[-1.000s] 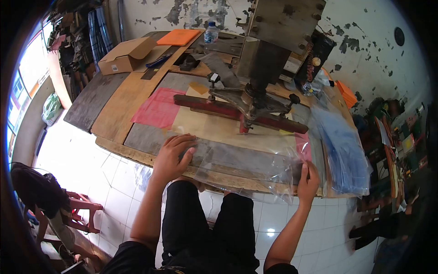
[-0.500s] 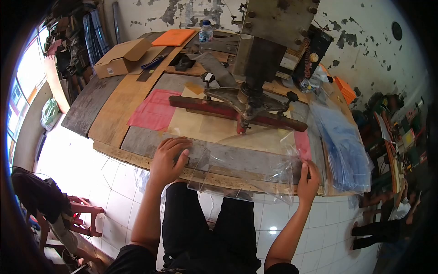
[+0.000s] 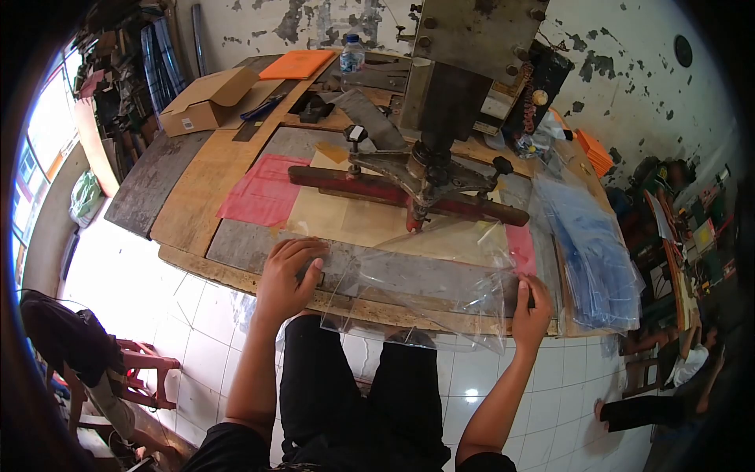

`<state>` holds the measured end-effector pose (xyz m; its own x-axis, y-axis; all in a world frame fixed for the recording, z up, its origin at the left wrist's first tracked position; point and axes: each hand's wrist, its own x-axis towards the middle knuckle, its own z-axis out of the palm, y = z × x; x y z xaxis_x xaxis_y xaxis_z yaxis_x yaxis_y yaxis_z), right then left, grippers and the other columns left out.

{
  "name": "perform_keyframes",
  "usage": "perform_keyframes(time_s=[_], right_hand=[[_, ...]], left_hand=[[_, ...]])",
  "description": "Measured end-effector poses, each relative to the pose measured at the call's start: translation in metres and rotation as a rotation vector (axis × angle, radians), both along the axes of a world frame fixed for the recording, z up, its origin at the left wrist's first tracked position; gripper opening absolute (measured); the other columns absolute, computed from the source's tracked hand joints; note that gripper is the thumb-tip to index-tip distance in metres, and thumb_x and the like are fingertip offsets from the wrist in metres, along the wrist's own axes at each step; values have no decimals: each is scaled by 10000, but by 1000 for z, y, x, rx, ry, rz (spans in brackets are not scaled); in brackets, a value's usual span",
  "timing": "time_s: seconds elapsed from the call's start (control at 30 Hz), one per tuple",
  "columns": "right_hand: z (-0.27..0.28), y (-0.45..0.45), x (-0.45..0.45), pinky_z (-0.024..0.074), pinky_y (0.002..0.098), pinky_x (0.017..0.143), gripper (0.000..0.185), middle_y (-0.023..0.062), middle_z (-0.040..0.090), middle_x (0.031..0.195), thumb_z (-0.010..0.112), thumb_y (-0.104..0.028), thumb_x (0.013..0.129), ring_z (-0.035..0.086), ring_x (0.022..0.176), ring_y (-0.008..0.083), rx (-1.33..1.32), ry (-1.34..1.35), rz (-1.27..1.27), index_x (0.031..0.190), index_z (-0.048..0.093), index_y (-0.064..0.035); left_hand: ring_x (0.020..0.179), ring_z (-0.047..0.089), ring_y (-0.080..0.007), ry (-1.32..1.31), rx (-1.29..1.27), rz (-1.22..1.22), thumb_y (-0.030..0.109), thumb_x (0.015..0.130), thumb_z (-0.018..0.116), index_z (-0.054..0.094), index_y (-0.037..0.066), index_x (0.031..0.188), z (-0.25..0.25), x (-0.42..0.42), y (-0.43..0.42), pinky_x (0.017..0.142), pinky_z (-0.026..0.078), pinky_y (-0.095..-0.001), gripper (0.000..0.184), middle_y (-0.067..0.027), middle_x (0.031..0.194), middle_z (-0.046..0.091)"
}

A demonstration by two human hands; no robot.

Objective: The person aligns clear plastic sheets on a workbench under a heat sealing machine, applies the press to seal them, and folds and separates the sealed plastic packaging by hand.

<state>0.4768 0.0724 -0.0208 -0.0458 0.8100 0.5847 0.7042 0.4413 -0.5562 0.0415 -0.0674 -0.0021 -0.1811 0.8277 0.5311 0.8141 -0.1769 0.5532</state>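
Observation:
A clear plastic sheet (image 3: 417,295) lies over the front of the work table and hangs past its edge. My right hand (image 3: 531,305) pinches the sheet's right side between thumb and fingers. On the grey board left of the sheet rests my left hand (image 3: 291,271), palm down, thumb apart from the fingers. Beyond both hands, the press's red bar (image 3: 354,183) is above a cream sheet (image 3: 322,211), with pink pieces (image 3: 263,189) at its left and right.
Blue-tinted plastic sheets (image 3: 586,252) are stacked at the right. A cardboard box (image 3: 208,101), an orange stack (image 3: 297,64) and a water bottle (image 3: 352,55) stand at the back. People sit at far left (image 3: 75,346) and far right (image 3: 688,368).
The view has shifted slightly. The clear sheet's near left corner now hangs farther left, over the table edge. Both hands keep nearly the same places. At far right, the person's legs have moved.

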Motion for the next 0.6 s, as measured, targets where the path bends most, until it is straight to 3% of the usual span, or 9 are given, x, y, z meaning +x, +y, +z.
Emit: perform_keyframes(time_s=[0.6], right_hand=[[4, -2, -2, 509, 449, 1041, 254, 158, 768, 1185, 654, -222, 1066, 708, 1141, 348, -20, 6, 8, 1141, 772, -11]], left_hand=[[1244, 690, -351, 8, 0, 1, 131, 974, 612, 776, 16, 1097, 3, 2, 0, 1127, 465, -487, 236, -130, 1201, 784]])
